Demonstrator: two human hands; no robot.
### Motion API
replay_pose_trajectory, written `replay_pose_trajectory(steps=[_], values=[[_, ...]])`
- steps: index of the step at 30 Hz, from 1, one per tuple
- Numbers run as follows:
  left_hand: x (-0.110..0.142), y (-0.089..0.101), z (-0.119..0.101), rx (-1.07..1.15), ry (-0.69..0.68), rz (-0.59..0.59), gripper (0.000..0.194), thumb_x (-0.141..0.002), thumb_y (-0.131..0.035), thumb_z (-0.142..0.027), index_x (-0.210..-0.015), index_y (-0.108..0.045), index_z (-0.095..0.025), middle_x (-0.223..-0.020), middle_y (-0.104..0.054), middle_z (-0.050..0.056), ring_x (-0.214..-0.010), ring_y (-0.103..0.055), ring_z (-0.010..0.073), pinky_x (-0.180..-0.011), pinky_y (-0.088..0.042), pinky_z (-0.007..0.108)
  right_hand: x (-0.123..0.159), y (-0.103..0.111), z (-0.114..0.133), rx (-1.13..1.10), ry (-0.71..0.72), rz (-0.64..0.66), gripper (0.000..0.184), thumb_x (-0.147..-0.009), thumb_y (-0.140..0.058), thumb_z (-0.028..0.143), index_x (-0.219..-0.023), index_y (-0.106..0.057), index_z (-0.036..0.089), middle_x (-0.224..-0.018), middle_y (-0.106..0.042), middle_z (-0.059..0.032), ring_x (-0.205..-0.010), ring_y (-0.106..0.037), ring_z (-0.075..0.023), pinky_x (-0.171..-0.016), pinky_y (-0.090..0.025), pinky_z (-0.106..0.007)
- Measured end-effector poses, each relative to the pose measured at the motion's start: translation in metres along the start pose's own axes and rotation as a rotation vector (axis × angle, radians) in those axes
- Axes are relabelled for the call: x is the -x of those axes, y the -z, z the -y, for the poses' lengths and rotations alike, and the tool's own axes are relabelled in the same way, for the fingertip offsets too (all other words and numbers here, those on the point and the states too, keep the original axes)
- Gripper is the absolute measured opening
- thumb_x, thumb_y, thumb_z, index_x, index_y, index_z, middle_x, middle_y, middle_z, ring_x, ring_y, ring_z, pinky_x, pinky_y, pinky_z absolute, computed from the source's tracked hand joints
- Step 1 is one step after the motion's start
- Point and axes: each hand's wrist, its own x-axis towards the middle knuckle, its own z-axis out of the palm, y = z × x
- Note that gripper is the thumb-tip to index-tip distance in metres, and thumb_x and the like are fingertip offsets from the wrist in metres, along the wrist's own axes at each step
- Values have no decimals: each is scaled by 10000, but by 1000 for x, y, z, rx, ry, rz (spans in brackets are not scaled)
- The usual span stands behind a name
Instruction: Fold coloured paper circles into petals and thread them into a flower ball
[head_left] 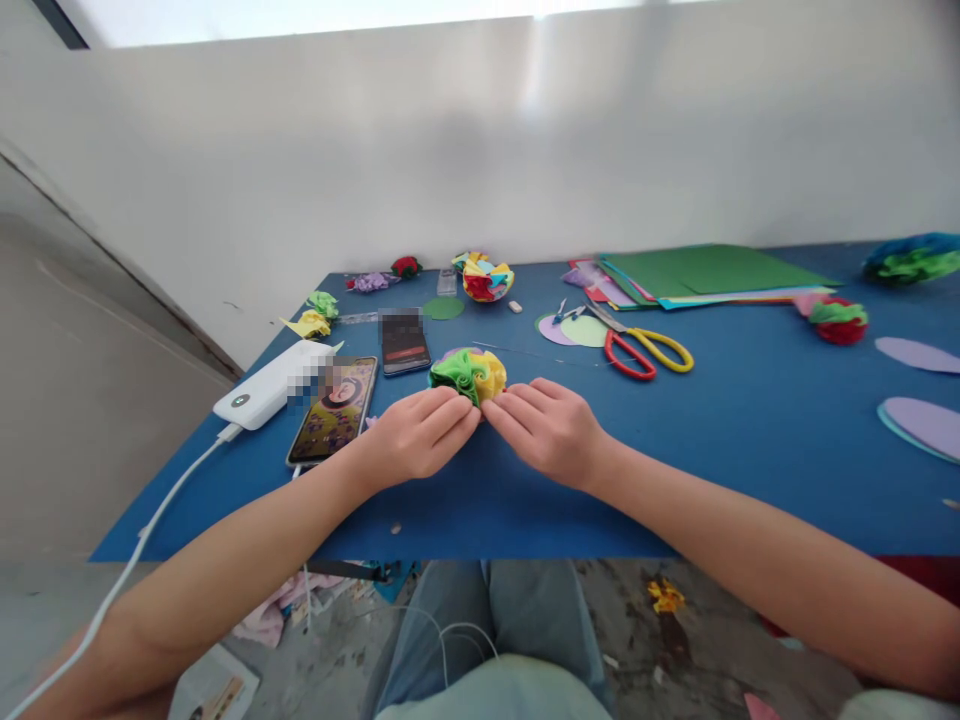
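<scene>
Between my two hands, low over the blue table, is a paper flower ball [469,372] of ruffled green and yellow folds with hints of other colours. My left hand [426,430] grips its near left side, fingers closed. At its near right side my right hand [551,430] pinches the yellow part with the fingertips. The fingertips of both hands almost meet at the front edge of the ball. The ball's underside is hidden by my fingers.
Left of my hands lie a phone [334,415], a white power bank [274,385] with a cable, and a second phone [403,345]. Scissors [649,352] lie to the right, paper sheets [720,275] behind. A finished-looking paper ball [487,280] stands at the back.
</scene>
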Motion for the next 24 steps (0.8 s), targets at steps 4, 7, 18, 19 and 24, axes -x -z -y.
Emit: replay_pose_trajectory(steps=[4, 7, 18, 19, 24], values=[[-1, 2, -2, -68, -78, 33, 100, -799, -542, -94, -890, -579, -84, -773, -625, 70, -709, -581, 157, -671, -525, 301, 0, 2, -3, 23, 1, -8, 156, -876, -454, 137, -848, -607, 131, -685, -633, -23, -644, -538, -131, -562, -345, -294], [-1, 1, -4, -90, -117, 49, 103, -808, -539, -113, -896, -582, -81, -775, -624, 65, -712, -588, 154, -651, -521, 294, 1, 1, -4, 10, -13, 3, 169, -881, -444, 145, -826, -603, 142, -679, -624, -23, -648, -523, -132, -569, -335, -293], [1, -1, -7, -102, -154, 67, 138, -792, -566, -125, -912, -583, -57, -807, -610, 75, -734, -582, 161, -649, -499, 298, 3, -2, -2, -69, -138, 17, 150, -865, -468, 155, -837, -614, 137, -666, -606, -30, -651, -503, -132, -599, -346, -277], [1, -1, -7, -104, -150, 63, 137, -798, -559, -123, -916, -581, -58, -809, -610, 76, -737, -581, 159, -656, -499, 300, 3, -2, -2, -80, -141, 12, 156, -865, -466, 155, -828, -616, 138, -667, -611, -31, -651, -512, -130, -599, -350, -274], [0, 1, -7, -105, -152, 66, 154, -796, -554, -120, -932, -580, -52, -836, -610, 97, -754, -578, 166, -690, -493, 313, 4, -2, 4, -157, -184, -11, 171, -859, -456, 151, -824, -624, 139, -686, -651, -31, -649, -577, -123, -597, -383, -257]])
